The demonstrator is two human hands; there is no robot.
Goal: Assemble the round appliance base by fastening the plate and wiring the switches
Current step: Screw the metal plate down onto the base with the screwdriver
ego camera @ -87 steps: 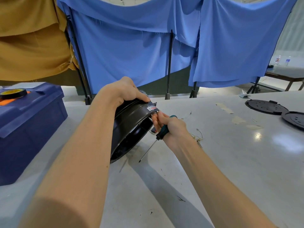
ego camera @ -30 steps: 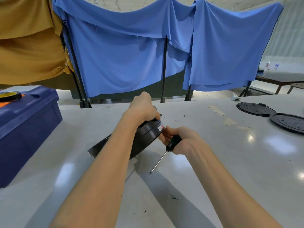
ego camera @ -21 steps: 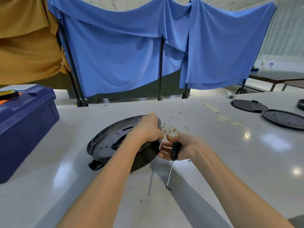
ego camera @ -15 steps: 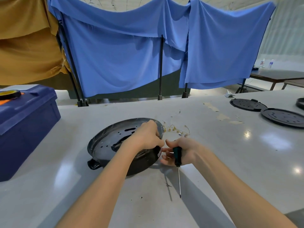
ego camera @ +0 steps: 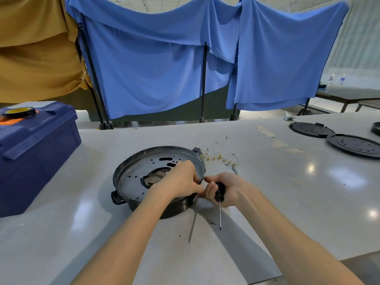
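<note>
My left hand (ego camera: pixel 181 182) is curled over the near rim of the round base (ego camera: pixel 178 208), which sits flat on the table (ego camera: pixel 267 192) with its plate (ego camera: pixel 139 171) facing up; that grip, I reckon, pins it steady. Just right of it, my right hand (ego camera: pixel 226 190) is wrapped round the screwdriver (ego camera: pixel 219 212), tip parked downward, thumb and forefinger reaching to the rim; loose wires (ego camera: pixel 218 157) wait just beyond both hands.

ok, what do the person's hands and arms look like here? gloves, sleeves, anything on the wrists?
Left hand and right hand are bare: no gloves, no rings that I can see. Left forearm and right forearm are uncovered to the frame edge: no sleeves, watch, bands or markings in view.
</note>
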